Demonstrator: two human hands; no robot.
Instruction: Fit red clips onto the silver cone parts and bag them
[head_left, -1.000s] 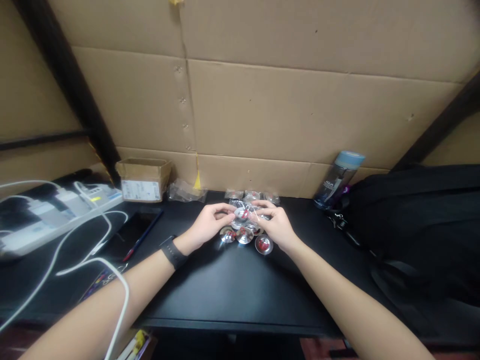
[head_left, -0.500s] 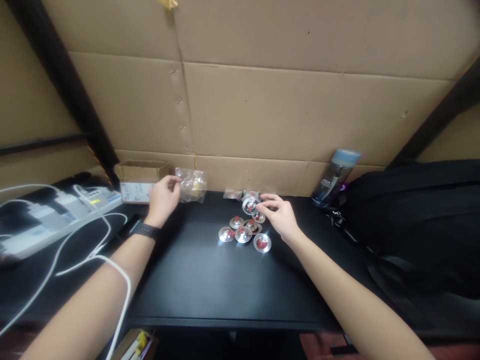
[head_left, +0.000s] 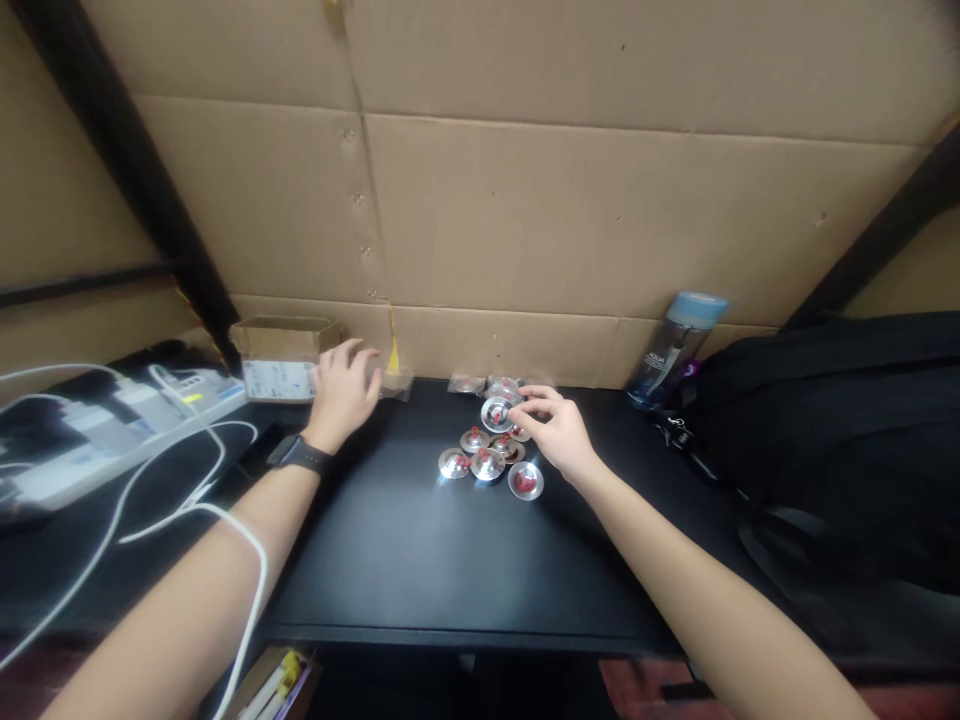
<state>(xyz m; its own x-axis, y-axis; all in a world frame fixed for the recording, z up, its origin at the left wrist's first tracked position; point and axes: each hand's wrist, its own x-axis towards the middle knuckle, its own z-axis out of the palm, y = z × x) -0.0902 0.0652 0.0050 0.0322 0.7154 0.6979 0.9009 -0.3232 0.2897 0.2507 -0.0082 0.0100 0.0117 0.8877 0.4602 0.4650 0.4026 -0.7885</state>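
My right hand (head_left: pixel 553 428) pinches the edge of a silver finger cymbal (head_left: pixel 497 414), a domed disc with red at its centre. It hangs just above several more with red loops, among them a finger cymbal (head_left: pixel 526 481) lying apart at the near right and another (head_left: pixel 487 464) in the overlapping cluster. My left hand (head_left: pixel 346 390) is beside the cardboard box, its fingers spread and curved, with nothing visible in them. Just right of those fingers a clear plastic bag (head_left: pixel 397 384) lies at the back of the table, partly hidden by them.
An open cardboard box (head_left: pixel 281 360) stands back left, near a white power strip (head_left: pixel 67 470) with plugs and loose cables crossing my left forearm. Small clear packets (head_left: pixel 466 384) lie against the cardboard wall. A blue-lidded bottle (head_left: pixel 675 350) and a black bag (head_left: pixel 840 450) are at right.
My left hand has let go of the plastic bag, which now lies lower on the table, and its fingers have spread. My right hand keeps the finger cymbal in almost the same place.
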